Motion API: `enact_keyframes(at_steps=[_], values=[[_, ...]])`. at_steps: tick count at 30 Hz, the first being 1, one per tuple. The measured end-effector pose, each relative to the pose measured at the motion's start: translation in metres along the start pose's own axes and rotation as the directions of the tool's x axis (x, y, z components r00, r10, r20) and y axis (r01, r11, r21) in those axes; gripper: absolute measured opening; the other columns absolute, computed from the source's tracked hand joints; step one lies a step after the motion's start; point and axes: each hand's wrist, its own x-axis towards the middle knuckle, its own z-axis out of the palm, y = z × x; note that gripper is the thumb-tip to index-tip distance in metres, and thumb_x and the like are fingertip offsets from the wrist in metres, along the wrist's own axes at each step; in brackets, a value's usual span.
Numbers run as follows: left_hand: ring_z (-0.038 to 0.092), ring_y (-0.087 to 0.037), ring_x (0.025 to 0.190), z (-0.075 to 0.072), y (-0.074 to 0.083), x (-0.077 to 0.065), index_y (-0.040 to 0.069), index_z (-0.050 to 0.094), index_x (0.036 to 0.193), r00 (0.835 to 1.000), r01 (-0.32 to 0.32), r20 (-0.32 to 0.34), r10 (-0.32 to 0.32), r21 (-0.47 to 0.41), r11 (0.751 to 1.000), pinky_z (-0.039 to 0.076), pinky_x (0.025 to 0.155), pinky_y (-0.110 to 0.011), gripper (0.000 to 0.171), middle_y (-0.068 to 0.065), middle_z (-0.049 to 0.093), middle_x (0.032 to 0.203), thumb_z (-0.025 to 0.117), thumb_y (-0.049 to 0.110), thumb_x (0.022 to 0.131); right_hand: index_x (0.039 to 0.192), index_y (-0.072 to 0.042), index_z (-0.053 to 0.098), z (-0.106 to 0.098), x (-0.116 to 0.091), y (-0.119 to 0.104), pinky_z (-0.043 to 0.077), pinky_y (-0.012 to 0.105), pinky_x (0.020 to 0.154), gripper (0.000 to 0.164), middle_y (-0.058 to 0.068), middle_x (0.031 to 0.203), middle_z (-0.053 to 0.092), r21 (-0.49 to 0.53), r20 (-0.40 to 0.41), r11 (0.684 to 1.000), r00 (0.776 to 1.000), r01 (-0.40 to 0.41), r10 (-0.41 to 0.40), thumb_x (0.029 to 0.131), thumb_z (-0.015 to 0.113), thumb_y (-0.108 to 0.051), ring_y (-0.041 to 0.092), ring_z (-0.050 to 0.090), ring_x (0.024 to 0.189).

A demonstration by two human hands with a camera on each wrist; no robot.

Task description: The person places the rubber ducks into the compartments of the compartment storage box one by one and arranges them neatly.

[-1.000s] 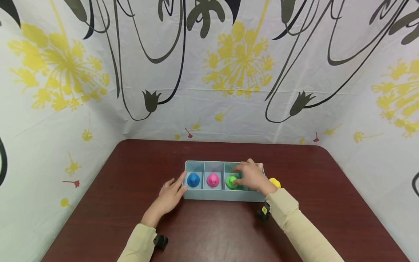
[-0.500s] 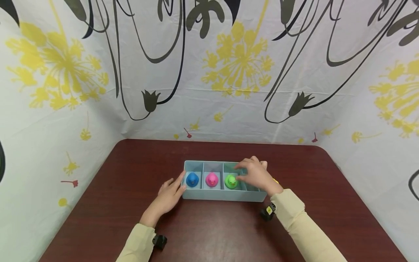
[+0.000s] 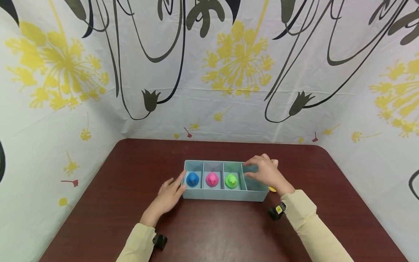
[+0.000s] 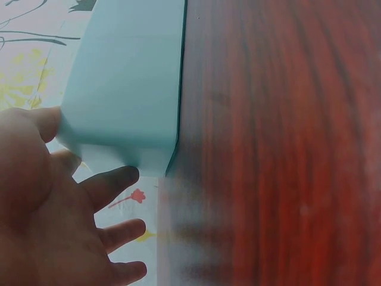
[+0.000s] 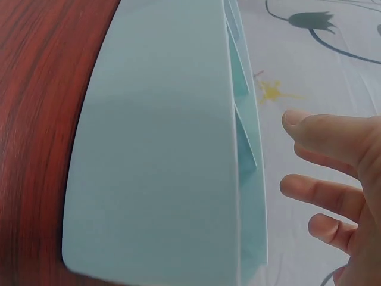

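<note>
A pale blue divided box [image 3: 226,195] lies on the table. Its compartments hold a blue toy duck [image 3: 192,179], a pink toy duck [image 3: 212,179] and a green toy duck [image 3: 231,181], from left to right. My left hand [image 3: 167,197] touches the box's left end with spread fingers, and the left wrist view shows its thumb and a fingertip against the wall. Over the rightmost compartment, my right hand [image 3: 266,171] hovers with fingers apart and nothing between them. Just right of the box, a yellow thing [image 3: 272,189] shows, mostly hidden by that hand.
The dark red wooden table [image 3: 209,229] has rounded far corners. A white patterned cloth [image 3: 203,80] hangs behind it and along both sides. Each wrist carries a small black camera, such as the left one [image 3: 160,241].
My right hand has left the green duck and moved right, to above the rightmost compartment. The green duck stays in its compartment. My left hand has kept its place at the box's end.
</note>
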Motion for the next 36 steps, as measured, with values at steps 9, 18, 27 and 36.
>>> enact_keyframes(at_steps=[9,18,27,36], values=[[0.019,-0.041,0.143,0.002,-0.002,0.001,0.035,0.014,0.154,1.0,0.008,0.005,-0.008,0.007,1.0,0.014,0.108,-0.069,0.058,-0.011,0.038,0.151,0.04,0.042,0.102,0.105,-0.016,0.073,-0.01,-0.008,0.015,0.014,0.043,0.069,0.031,0.002,0.104,0.067,-0.005,-0.029,1.0,1.0,-0.007,0.007,0.076,0.081,-0.021,0.019,0.041,0.088],[0.02,-0.043,0.142,0.001,-0.002,0.0,0.033,0.014,0.154,1.0,0.001,-0.001,-0.001,0.011,1.0,0.015,0.107,-0.07,0.059,-0.013,0.038,0.151,0.039,0.043,0.102,0.103,-0.015,0.073,-0.015,-0.02,0.031,0.016,0.044,0.07,0.027,0.004,0.102,0.067,-0.01,-0.07,0.999,0.997,-0.031,0.03,0.077,0.08,-0.022,0.02,0.042,0.09],[0.02,-0.042,0.142,0.001,-0.002,0.0,0.035,0.014,0.154,1.0,0.005,0.002,-0.005,0.011,1.0,0.015,0.107,-0.069,0.058,-0.011,0.038,0.151,0.04,0.041,0.102,0.101,-0.014,0.073,-0.019,-0.034,0.049,0.018,0.05,0.072,0.024,0.007,0.102,0.067,-0.028,-0.069,0.996,0.994,-0.088,0.086,0.079,0.078,-0.021,0.025,0.044,0.094],[0.02,-0.042,0.142,0.001,-0.001,0.0,0.033,0.014,0.154,1.0,0.003,-0.002,-0.003,0.011,1.0,0.015,0.107,-0.07,0.058,-0.012,0.038,0.151,0.04,0.041,0.102,0.104,-0.013,0.072,-0.016,-0.047,0.067,0.02,0.049,0.071,0.026,0.01,0.106,0.066,-0.026,-0.045,0.991,0.991,-0.131,0.13,0.08,0.077,-0.023,0.027,0.045,0.096]])
